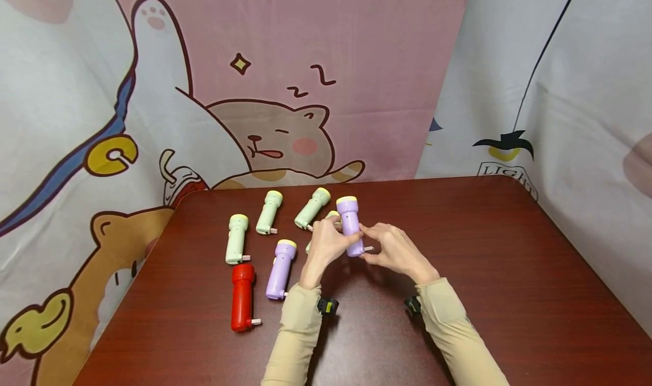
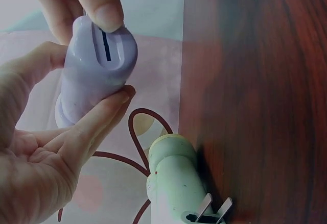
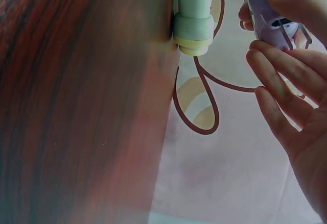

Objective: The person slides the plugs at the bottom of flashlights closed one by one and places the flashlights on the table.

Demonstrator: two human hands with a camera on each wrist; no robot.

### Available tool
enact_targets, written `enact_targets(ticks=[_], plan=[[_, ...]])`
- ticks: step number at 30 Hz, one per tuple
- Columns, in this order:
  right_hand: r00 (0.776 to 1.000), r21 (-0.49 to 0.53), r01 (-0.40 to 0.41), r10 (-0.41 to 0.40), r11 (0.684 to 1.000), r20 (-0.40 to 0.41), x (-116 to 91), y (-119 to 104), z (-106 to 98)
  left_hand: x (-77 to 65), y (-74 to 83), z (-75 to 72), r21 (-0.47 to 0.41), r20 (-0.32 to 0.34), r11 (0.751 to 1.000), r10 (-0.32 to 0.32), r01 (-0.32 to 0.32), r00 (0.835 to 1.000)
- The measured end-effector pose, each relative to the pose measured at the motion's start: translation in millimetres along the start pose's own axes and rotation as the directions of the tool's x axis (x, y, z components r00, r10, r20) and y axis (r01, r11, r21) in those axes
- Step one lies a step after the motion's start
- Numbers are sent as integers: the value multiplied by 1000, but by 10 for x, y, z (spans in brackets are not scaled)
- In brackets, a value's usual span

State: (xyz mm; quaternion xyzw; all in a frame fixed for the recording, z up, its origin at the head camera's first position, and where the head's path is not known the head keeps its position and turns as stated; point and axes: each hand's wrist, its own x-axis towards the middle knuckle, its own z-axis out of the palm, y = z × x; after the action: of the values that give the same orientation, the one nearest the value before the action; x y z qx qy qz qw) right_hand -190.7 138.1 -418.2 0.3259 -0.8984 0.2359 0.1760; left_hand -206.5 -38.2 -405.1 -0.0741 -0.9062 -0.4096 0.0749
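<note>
A purple flashlight [image 1: 350, 222] with a yellow rim is held upright, slightly tilted, above the table. My left hand [image 1: 327, 243] grips its body between thumb and fingers. At the lower end, my right hand [image 1: 399, 250] pinches the base beside the fold-out metal plug prongs [image 3: 285, 34]. In the right wrist view, the right thumb [image 3: 301, 4] presses on the base next to a dark slot. The left wrist view shows this slotted base [image 2: 110, 50] facing the camera. Behind the left hand, a pale green flashlight [image 1: 333, 213] is mostly hidden.
Left of the hands, a second purple flashlight [image 1: 280, 270] and a red flashlight [image 1: 243, 298] lie on the brown table [image 1: 509, 295]. Further pale green flashlights [image 1: 236, 239] lie toward the back, prongs sticking out. A cartoon-printed cloth [image 1: 387, 80] hangs behind the table.
</note>
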Motion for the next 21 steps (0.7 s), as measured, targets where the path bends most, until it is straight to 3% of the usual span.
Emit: enact_targets(ticks=[15,21], plan=[[1000,-7,5,-5,1000,-16,18,-11,-13,-4,28,-18,-2,-46,999,47,-47,998],[1000,-29,8,-9,1000,-28,16,-30,-15,-5,33,-18,-17,-42,999,35,-36,998]])
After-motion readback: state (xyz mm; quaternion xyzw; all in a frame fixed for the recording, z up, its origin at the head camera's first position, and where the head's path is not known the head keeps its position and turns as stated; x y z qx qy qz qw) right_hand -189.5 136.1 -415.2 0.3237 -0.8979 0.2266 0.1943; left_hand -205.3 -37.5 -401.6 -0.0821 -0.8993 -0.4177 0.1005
